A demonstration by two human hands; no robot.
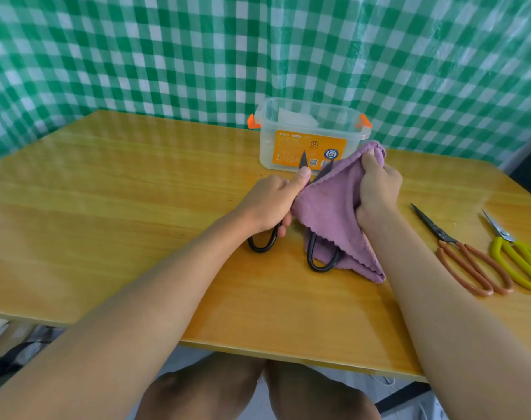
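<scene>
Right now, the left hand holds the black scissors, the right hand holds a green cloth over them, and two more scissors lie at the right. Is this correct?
Not quite: the head view shows the cloth is purple, not green. The rest holds: left hand on the black scissors, right hand gripping the cloth over them, orange scissors and yellow scissors at the right.

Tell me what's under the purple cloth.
One handle loop of the black scissors pokes out below the purple cloth, and a blade tip shows above. The pivot and the rest of that blade are covered.
</scene>
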